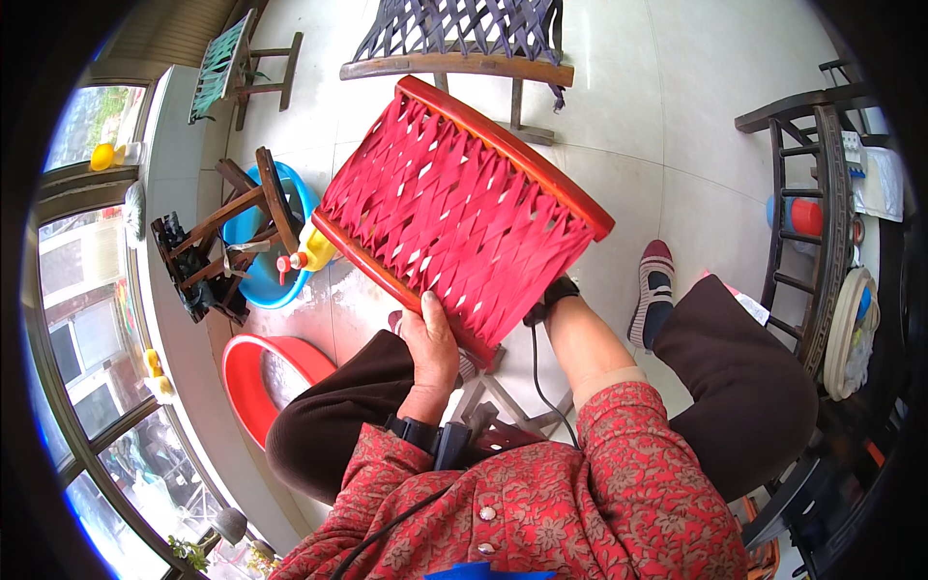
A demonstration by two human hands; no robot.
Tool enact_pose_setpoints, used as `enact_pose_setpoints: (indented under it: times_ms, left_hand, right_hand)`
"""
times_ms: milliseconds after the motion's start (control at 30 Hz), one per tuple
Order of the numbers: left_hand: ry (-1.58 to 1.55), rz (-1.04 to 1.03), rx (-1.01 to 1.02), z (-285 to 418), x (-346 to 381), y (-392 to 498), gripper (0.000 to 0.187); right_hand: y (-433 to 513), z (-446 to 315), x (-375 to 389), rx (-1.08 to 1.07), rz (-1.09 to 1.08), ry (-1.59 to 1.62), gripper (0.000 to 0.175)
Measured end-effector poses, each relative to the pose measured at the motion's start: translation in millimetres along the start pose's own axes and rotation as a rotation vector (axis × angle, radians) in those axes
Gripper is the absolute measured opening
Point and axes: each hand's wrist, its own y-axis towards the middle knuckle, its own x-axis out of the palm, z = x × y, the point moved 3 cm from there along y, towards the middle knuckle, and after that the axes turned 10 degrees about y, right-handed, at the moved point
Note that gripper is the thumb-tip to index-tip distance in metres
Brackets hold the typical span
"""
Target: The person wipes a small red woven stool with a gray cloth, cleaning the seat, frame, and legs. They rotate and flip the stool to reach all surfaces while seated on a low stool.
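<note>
A folding stool point(457, 210) with a seat of interlaced red straps between two glossy red-brown wooden rails is held up tilted before me. My left hand point(431, 344) grips its near rail, thumb on top at the edge of the straps. My right forearm reaches up to the stool's right side; my right hand is hidden behind the strap seat, with only the wrist and its black band showing. What that hand does cannot be seen. Part of the stool's lower frame shows below the seat, between my knees.
A dark-strapped stool point(457, 65) stands ahead, a green-strapped one point(221, 65) at upper left. Left are a blue basin point(290, 286) with a wooden stool leaning over it, a yellow bottle point(317, 246) and a red basin point(243, 384). A dark wooden chair point(823, 217) stands right.
</note>
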Motion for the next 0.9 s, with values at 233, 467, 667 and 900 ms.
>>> enact_pose_setpoints:
  times_ms: [233, 467, 667, 900]
  left_hand:
    - [-0.004, 0.099, 0.126, 13.6, 3.3, -1.8, 0.043]
    - [-0.061, 0.029, -0.047, 10.3, 6.5, 1.7, 0.039]
    - [-0.058, 0.076, 0.062, 13.6, 4.2, -2.6, 0.037]
    - [-0.079, 0.140, 0.079, 18.0, 5.9, -6.7, 0.038]
  right_hand:
    - [-25.3, -34.3, -28.3, 0.021, -0.043, 0.172, 0.047]
    - [-24.8, -53.2, -40.5, -0.011, -0.083, 0.175, 0.047]
    - [-33.2, -15.3, -14.9, -0.067, -0.072, -0.104, 0.046]
    - [-24.5, 26.5, 7.6, -0.076, -0.085, -0.251, 0.046]
